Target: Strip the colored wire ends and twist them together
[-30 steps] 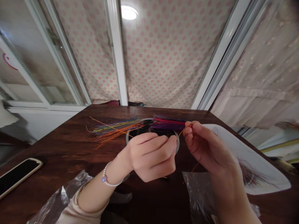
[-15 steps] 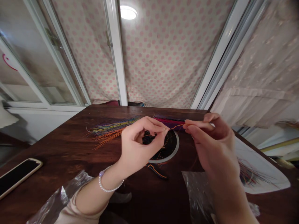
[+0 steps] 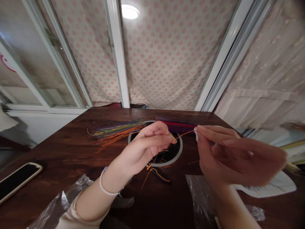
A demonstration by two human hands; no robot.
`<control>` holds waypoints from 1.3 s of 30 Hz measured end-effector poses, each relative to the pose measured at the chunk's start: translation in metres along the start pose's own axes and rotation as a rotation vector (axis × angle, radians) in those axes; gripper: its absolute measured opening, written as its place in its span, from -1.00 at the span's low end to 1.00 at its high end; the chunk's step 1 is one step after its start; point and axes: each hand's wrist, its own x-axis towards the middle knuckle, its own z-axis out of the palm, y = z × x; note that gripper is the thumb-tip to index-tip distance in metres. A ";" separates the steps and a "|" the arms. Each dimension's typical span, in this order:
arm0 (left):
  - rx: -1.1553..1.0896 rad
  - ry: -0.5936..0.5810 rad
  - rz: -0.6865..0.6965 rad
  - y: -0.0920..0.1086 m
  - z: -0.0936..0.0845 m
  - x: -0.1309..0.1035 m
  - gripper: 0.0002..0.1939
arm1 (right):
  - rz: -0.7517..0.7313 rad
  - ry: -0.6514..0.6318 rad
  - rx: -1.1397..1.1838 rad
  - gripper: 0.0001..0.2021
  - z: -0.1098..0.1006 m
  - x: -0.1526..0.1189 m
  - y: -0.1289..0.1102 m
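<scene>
My left hand (image 3: 149, 144), a bead bracelet (image 3: 103, 184) on its wrist, pinches a thin orange wire (image 3: 186, 134) between thumb and fingers. The wire runs right to my right hand (image 3: 228, 152), whose thumb and forefinger grip its other part. Below my left hand lies a dark round dish with a pale rim (image 3: 181, 149), holding loose orange strands. Pliers (image 3: 160, 176) with orange-trimmed dark handles rest in front of the dish. Beyond my left hand fans a bundle of orange wires (image 3: 114, 138), next to yellow and blue ones.
Red and purple wires (image 3: 177, 127) lie behind the dish. A phone (image 3: 19, 179) is at the left edge. Clear plastic bags (image 3: 199, 197) lie near the front. A white sheet or tray (image 3: 283, 184) with thin wires sits right, partly behind my right hand.
My right hand has moved slightly right and turned, its other fingers spreading outward. My left hand has rotated, its fingers now covering less of the dish. The wire still spans both.
</scene>
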 end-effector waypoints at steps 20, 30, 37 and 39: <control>0.855 0.188 0.866 -0.009 -0.009 0.006 -0.83 | 0.704 0.073 0.321 -0.76 0.012 0.011 -0.004; 1.105 0.144 1.291 -0.010 -0.017 0.009 -0.79 | 0.771 0.055 0.393 -0.76 0.014 0.009 -0.008; 0.790 0.345 0.881 -0.011 -0.006 0.005 -0.86 | 0.471 0.061 0.160 -0.70 0.017 0.004 -0.012; 0.598 0.340 0.609 -0.010 -0.002 0.005 -0.91 | 0.282 0.102 0.054 -0.65 0.018 0.002 -0.012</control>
